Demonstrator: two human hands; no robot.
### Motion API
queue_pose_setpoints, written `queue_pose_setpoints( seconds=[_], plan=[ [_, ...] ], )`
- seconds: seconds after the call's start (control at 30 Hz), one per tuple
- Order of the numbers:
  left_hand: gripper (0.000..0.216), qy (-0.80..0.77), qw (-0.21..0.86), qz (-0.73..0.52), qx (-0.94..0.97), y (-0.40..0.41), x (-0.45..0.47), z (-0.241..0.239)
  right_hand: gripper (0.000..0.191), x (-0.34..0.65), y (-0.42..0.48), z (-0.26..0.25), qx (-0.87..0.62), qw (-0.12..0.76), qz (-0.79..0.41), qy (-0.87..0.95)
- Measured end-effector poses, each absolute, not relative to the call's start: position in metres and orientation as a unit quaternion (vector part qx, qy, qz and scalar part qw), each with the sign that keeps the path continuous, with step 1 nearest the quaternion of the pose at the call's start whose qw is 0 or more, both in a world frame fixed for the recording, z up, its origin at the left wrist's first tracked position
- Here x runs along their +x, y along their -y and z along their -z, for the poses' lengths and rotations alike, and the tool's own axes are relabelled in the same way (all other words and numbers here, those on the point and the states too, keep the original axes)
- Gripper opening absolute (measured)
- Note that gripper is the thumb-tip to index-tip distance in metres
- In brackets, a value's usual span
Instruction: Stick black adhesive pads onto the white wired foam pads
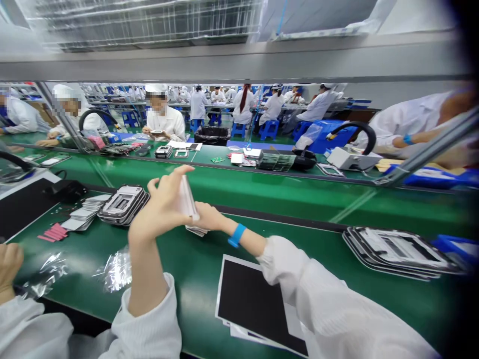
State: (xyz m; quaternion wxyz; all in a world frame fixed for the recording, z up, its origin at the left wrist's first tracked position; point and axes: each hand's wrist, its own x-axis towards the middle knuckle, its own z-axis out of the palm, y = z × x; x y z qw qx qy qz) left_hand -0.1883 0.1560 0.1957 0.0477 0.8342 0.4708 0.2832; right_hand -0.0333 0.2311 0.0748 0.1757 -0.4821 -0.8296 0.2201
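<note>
Over the green desk (pixel 194 264), near its middle, the left hand (pixel 160 209) and the right hand (pixel 207 217) met on a small stack of white cards (pixel 186 199). The left fingers (pixel 175 174) were spread and pressed on the upright cards; the right fingers were closed around the lower edge, mostly hidden behind the stack. A blue wristband (pixel 237 235) sat on the right wrist. Left of the hands lay a pile of plastic trays (pixel 123 204), with more trays (pixel 396 252) at the right, blurred. A black sheet (pixel 250 301) lay near, partly under the right sleeve. No writing could be read anywhere. A co-worker's hand (pixel 9 269) was cut off at the left edge.
</note>
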Motion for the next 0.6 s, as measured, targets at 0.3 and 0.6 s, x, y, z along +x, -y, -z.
queue_pose_setpoints(
  seconds=[0.3,0.6],
  plan=[
    [0.071,-0.375,-0.061,-0.175,0.908,-0.136,-0.1,-0.175,0.045,0.054,-0.127,-0.128,-0.425,0.486,-0.527,0.553],
    [0.066,-0.248,-0.002,-0.16,0.955,-0.093,-0.035,-0.137,0.038,0.138,-0.061,-0.038,-0.637,0.507,-0.444,0.373]
  ],
)
